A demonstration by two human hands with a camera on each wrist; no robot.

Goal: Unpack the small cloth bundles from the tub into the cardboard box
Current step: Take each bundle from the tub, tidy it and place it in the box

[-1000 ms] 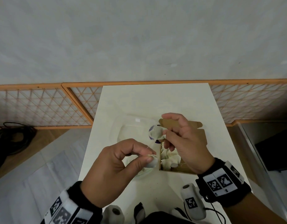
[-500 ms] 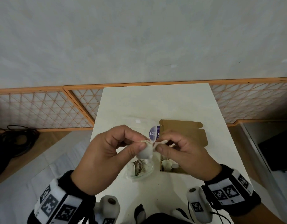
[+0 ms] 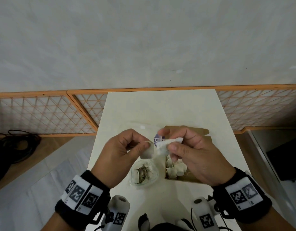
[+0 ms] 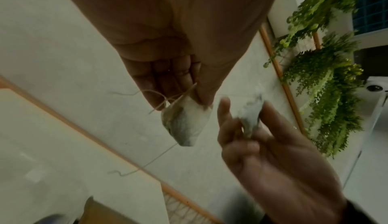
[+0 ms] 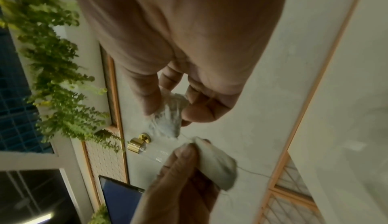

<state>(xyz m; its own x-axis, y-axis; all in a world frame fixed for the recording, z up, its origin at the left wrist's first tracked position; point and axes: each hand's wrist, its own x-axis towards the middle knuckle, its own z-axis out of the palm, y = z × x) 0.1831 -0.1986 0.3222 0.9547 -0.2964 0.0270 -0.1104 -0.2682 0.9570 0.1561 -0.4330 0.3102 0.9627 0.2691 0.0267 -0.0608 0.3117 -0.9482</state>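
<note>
Only the left wrist view shows loose thread (image 4: 159,99) trailing from the bundle (image 3: 147,151) pinched by the left hand (image 3: 118,157). The right hand (image 3: 192,155) pinches a crumpled white bundle (image 3: 165,145) just beside it. Both hands are raised, with the tub (image 3: 144,174) and cardboard box (image 3: 185,177) below on the desk (image 3: 160,110).

From the head camera we look forward and down from high up, onto the white table (image 3: 160,110), with the grey wall behind it. Our two wrist cameras sit very close in. The left one looks along the left hand (image 4: 168,48) to its fingertips. The right one looks along the right hand (image 5: 189,45) the same way. Both wrist views face out to the wall and plants (image 4: 327,81). All three views share both hands and the two little bundles they hold.
</note>
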